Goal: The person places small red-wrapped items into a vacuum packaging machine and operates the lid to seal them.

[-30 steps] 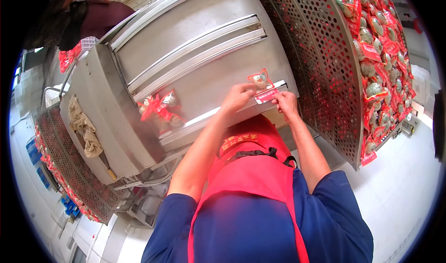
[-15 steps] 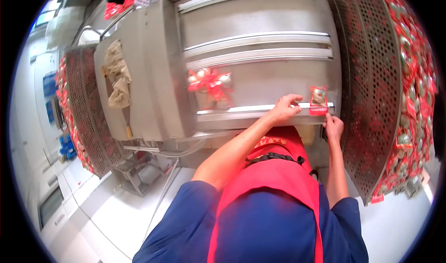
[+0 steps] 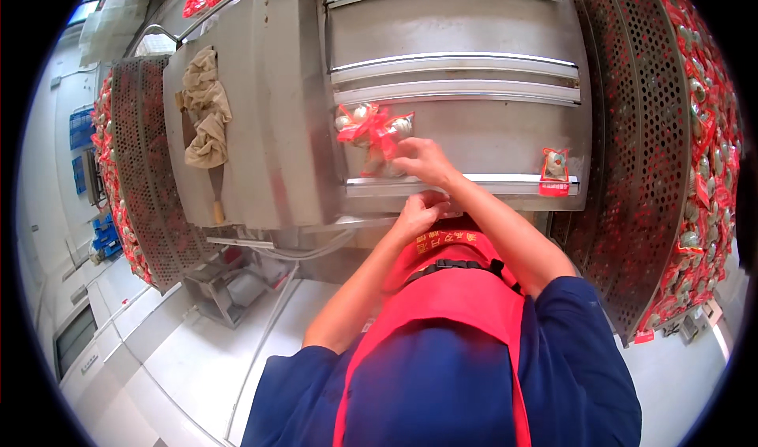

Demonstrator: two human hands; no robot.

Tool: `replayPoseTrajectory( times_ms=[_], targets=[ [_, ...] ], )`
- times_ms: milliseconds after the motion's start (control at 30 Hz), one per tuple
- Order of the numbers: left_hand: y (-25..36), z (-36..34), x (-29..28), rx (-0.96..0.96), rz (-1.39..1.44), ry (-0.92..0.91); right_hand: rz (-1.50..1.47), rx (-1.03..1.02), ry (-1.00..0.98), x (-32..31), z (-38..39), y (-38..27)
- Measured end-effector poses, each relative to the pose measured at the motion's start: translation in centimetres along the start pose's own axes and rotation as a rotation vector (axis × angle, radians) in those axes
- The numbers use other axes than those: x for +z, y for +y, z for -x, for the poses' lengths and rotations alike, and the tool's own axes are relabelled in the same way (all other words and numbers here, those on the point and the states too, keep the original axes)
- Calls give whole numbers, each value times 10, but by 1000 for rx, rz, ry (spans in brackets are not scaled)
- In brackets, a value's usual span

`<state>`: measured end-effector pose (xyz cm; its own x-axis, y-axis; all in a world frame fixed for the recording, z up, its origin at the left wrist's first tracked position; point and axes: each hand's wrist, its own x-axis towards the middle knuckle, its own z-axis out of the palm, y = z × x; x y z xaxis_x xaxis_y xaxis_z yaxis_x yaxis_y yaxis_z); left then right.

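Note:
A small pile of red-and-clear packets point(image 3: 374, 131), each with round greyish-green contents, lies at the left of the steel machine bed point(image 3: 474, 139). My right hand point(image 3: 427, 163) reaches across to the pile's right side, fingers curved and apart at a packet's edge; whether they touch it is hard to see. Nearer my apron, my left hand point(image 3: 422, 212) is closed at the front edge of the bed, its fingertips together; what they hold, if anything, is hidden. One single packet point(image 3: 555, 167) lies at the right, its red end across the near metal bar point(image 3: 489, 180).
Perforated metal bins heaped with similar packets stand at the right point(image 3: 632, 131) and left point(image 3: 146, 170). On the machine's raised steel cover point(image 3: 264, 115) are a crumpled beige cloth point(image 3: 209, 127) and a wooden-handled tool point(image 3: 217, 202). Parallel metal bars point(image 3: 454, 64) cross the bed.
Both hands have moved left, away from the single packet at the right end of the near bar. My right hand is now at the pile, and my left hand has drawn back toward the apron.

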<state>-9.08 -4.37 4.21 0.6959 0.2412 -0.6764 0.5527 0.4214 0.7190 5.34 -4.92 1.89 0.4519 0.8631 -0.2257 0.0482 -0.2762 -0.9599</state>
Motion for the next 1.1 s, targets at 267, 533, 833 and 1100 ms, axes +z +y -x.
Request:
replayPoseTrajectory(
  times_ms=[267,533,833,1100],
  targets=[
    [22,-2,-6,-134,296,259,-24,-69,106,-47,31,-12],
    [56,-40,15,-347,352,163,274,-189,42,-109,94,10],
    [46,-47,14,-468,282,46,-319,454,253,-114,110,-1],
    [49,-41,22,-543,393,5,-608,886,2,-110,113,25]
  ],
)
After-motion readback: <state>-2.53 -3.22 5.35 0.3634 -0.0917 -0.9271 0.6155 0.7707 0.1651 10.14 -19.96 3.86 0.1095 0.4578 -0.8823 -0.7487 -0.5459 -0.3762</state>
